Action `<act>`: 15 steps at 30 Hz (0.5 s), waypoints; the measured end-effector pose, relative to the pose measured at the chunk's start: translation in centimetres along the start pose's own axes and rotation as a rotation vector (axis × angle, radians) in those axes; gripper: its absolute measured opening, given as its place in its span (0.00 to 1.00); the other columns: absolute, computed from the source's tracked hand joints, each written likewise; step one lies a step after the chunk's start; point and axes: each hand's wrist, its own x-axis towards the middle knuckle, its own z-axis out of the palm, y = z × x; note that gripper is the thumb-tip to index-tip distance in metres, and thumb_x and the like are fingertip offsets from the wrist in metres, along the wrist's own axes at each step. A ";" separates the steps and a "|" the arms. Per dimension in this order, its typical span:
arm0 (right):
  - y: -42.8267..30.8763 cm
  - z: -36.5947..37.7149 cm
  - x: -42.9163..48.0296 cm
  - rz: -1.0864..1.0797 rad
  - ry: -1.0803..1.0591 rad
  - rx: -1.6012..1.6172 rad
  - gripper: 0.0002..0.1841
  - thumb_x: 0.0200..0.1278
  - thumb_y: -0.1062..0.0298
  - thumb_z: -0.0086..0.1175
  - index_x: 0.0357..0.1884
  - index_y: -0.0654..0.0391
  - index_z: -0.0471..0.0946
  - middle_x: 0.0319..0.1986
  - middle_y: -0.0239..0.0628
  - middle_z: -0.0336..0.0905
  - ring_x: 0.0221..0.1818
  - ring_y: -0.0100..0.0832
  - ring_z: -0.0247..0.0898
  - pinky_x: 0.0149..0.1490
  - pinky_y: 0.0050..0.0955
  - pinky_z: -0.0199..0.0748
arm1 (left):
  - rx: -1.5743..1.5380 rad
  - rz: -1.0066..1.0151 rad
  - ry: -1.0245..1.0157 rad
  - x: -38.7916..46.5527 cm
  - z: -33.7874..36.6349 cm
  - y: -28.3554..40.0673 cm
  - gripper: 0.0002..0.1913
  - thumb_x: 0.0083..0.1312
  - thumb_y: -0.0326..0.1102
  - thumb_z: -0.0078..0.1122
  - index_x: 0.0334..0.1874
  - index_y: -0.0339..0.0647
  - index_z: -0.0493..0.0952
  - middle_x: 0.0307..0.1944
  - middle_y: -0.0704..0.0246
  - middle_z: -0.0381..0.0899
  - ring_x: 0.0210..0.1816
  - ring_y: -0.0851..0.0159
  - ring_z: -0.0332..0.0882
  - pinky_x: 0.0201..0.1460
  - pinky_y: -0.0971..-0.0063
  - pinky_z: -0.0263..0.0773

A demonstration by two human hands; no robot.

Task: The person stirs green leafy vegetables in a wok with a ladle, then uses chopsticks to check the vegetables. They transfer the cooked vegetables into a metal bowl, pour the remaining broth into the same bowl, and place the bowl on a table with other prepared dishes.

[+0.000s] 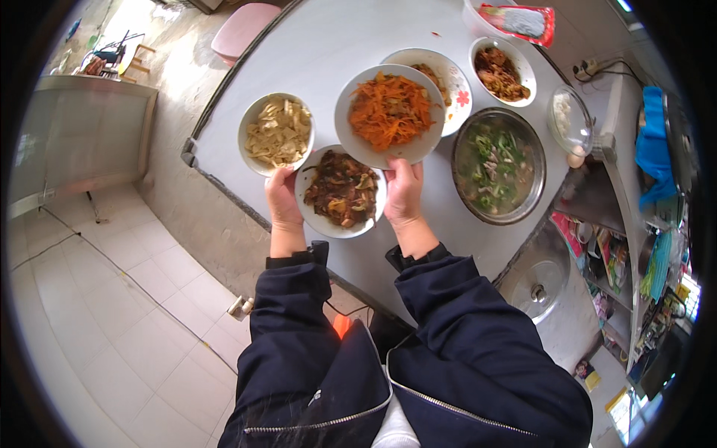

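My left hand (284, 199) grips the near rim of a white bowl of pale sliced food (278, 131). In my right hand (404, 193) is a white bowl of shredded carrot (395, 112), with the thumb over its near rim. The carrot bowl partly covers a flower-patterned plate (460, 106) with some food on it. Between my wrists stands a white bowl of dark cooked meat and vegetables (343, 190), its far edge overlapped by the carrot bowl. The fingers under both held bowls are hidden.
Right of my hands, a metal basin of soup with greens (496, 162) stands on the grey table (414, 269). Beyond are a bowl of reddish-brown food (529, 73), a glass bowl of rice (577, 120) and an egg (576, 157). A pink stool (243, 28) stands past the table's far-left edge.
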 end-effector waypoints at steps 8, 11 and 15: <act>0.0 0.2 -3.1 0.055 -0.010 0.032 0.24 0.62 0.76 0.44 0.62 0.59 0.64 0.47 0.33 0.70 0.48 0.26 0.66 0.56 0.26 0.67 | -0.122 -0.213 -0.150 -4.4 -0.3 1.6 0.23 0.62 0.32 0.45 0.56 0.23 0.72 0.52 0.51 0.81 0.54 0.52 0.80 0.64 0.60 0.72; -1.8 0.6 -5.5 0.073 0.002 0.010 0.22 0.63 0.76 0.44 0.61 0.57 0.66 0.45 0.33 0.73 0.44 0.24 0.70 0.52 0.26 0.72 | -0.068 -0.186 -0.096 -7.6 1.2 2.7 0.22 0.63 0.32 0.45 0.56 0.24 0.72 0.52 0.52 0.81 0.54 0.53 0.80 0.63 0.60 0.72; -5.2 0.6 -11.3 -0.018 -0.053 0.011 0.23 0.62 0.77 0.43 0.61 0.58 0.67 0.45 0.32 0.74 0.43 0.22 0.70 0.48 0.23 0.70 | -0.032 -0.198 -0.101 -14.0 3.2 4.2 0.23 0.63 0.33 0.45 0.56 0.23 0.72 0.53 0.52 0.81 0.56 0.53 0.79 0.64 0.61 0.71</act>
